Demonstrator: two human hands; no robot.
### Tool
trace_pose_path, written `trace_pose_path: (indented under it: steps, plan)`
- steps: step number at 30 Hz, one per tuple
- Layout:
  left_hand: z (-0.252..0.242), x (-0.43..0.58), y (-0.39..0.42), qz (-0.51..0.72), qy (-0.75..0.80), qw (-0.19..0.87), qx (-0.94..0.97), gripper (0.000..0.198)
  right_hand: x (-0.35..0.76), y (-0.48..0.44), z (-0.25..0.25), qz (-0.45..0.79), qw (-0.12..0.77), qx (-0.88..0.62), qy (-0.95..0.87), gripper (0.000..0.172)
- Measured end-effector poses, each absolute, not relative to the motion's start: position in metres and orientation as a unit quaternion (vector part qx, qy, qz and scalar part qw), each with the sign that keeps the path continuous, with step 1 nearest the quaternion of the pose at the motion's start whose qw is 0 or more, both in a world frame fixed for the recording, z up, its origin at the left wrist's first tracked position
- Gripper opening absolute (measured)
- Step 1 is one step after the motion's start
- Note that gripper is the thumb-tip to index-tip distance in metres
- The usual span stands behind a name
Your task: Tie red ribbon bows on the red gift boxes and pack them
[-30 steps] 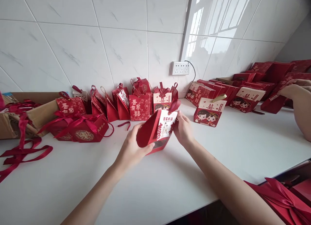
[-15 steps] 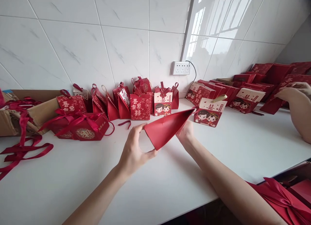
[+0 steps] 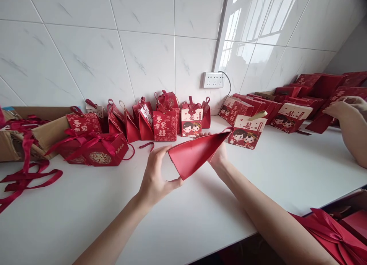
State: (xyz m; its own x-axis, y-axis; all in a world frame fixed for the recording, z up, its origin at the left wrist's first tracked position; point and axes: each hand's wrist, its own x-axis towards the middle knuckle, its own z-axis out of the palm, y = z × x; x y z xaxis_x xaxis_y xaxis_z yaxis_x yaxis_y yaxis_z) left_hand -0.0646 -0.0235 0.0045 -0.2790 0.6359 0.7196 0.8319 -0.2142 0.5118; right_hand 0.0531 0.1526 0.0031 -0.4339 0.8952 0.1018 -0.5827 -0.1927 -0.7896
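Observation:
A red paper gift box [image 3: 197,152] is held tilted on its side above the white table, its triangular side panel towards me and its ribbon loop pointing right. My left hand [image 3: 156,173] grips the wide bottom end, with the thumb under the lower corner and the fingers at the upper one. My right hand [image 3: 219,154] is closed on the narrow top end from behind; the box hides most of its fingers. Just right of the box stands a gift box with a cartoon couple [image 3: 247,131] and a gold ribbon.
Several finished-looking red boxes [image 3: 165,125] line the tiled wall. At left are a ribbon-tied box [image 3: 107,152], loose ribbon [image 3: 31,181] and an open carton [image 3: 54,139]. Folded red boxes [image 3: 289,118] crowd the right, where another person's hand [image 3: 341,108] works. A power strip [image 3: 213,80] hangs on the wall.
Both hands and the red gift box have shifted slightly left and down. Fingertips of my right hand now show above the box's upper edge. The grip stays the same.

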Motion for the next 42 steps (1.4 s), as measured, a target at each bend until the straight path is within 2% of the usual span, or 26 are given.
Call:
trace_pose_path:
  steps: [5,10,13,17,22,26,35,42]
  plan:
    - [0.008,-0.062,-0.022,-0.597,-0.619,-0.043,-0.508,0.072,0.052,0.144,0.01,0.785,0.496,-0.214,-0.303,0.011]
    - [0.014,-0.062,-0.018,-0.66,-0.595,-0.23,-0.397,0.058,0.054,0.138,0.018,0.817,0.464,-0.199,-0.278,0.025]
    - [0.013,-0.064,-0.017,-0.648,-0.59,-0.309,-0.369,0.056,0.054,0.139,0.02,0.815,0.469,-0.173,-0.292,0.03]
    - [0.006,-0.07,-0.016,-0.61,-0.599,-0.371,-0.362,0.056,0.056,0.139,0.022,0.8,0.483,-0.112,-0.338,0.048]
    - [0.001,-0.072,-0.015,-0.537,-0.59,-0.434,-0.418,0.058,0.062,0.133,0.028,0.78,0.48,-0.133,-0.378,0.058]
    - [-0.001,-0.071,-0.017,-0.5,-0.552,-0.455,-0.488,0.053,0.067,0.127,0.036,0.742,0.501,-0.151,-0.419,0.052]
    - [-0.01,-0.072,-0.018,-0.479,-0.561,-0.41,-0.536,0.045,0.069,0.12,0.043,0.726,0.498,-0.191,-0.434,0.047]
    - [-0.011,-0.067,-0.017,-0.468,-0.616,-0.38,-0.507,0.053,0.075,0.126,0.049,0.611,0.569,-0.221,-0.504,0.024]
